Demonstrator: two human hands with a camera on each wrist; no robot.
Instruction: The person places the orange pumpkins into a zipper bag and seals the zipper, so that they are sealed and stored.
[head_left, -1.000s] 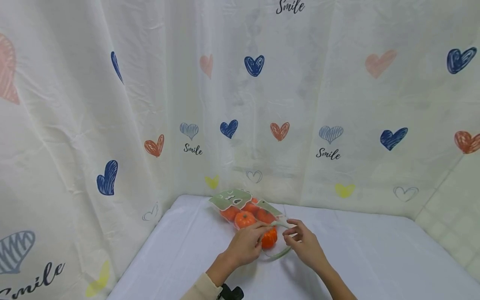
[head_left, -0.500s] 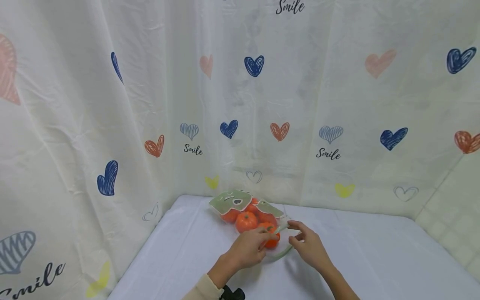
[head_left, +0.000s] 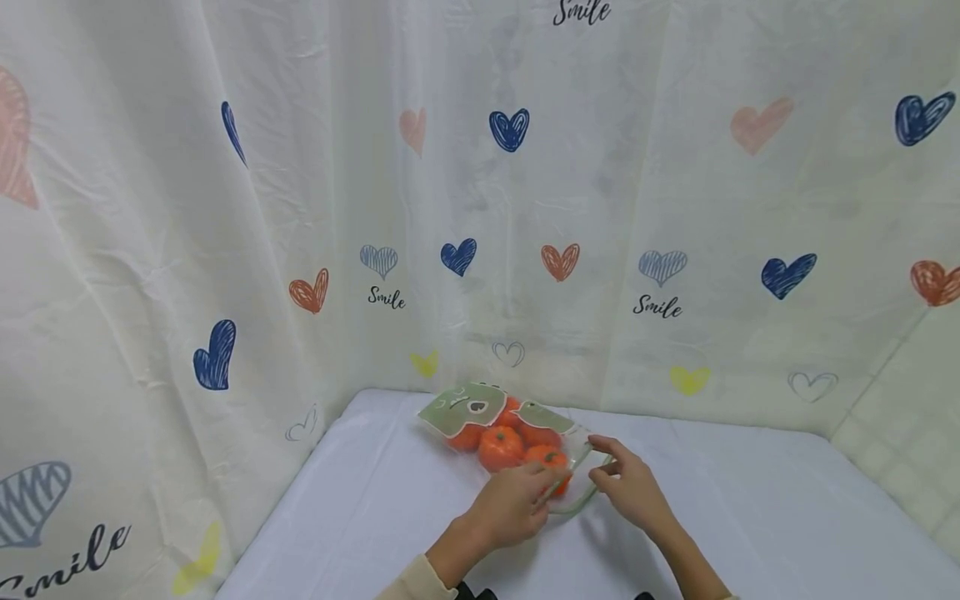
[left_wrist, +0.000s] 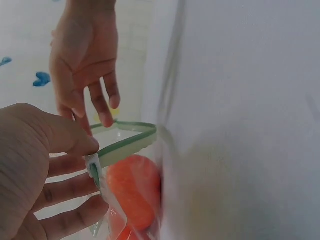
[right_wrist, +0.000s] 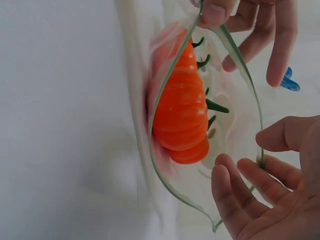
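A clear zip bag point(head_left: 467, 410) with green printing lies on the table, its green-edged mouth toward me. Inside are several ribbed, orange-red tomatoes point(head_left: 501, 448) with green stems. The left hand point(head_left: 517, 504) pinches one corner of the mouth; in the left wrist view a small white and green slider point(left_wrist: 93, 165) sits at its thumb and fingers. At the other end, the right hand point(head_left: 630, 487) pinches the upper lip between thumb and fingers, as the right wrist view shows. Between the hands the mouth gapes, with a tomato point(right_wrist: 182, 107) just inside it.
A white cloth covers the table point(head_left: 735, 508). Behind it and at the left hangs a pale curtain point(head_left: 585, 200) printed with hearts and "Smile". Dark wrist gear point(head_left: 472, 592) shows at the bottom edge, by the left sleeve point(head_left: 420, 582).
Both hands have shifted a little to the right, drawing the bag's mouth and the tomatoes along. The upper lip now runs straighter between them.
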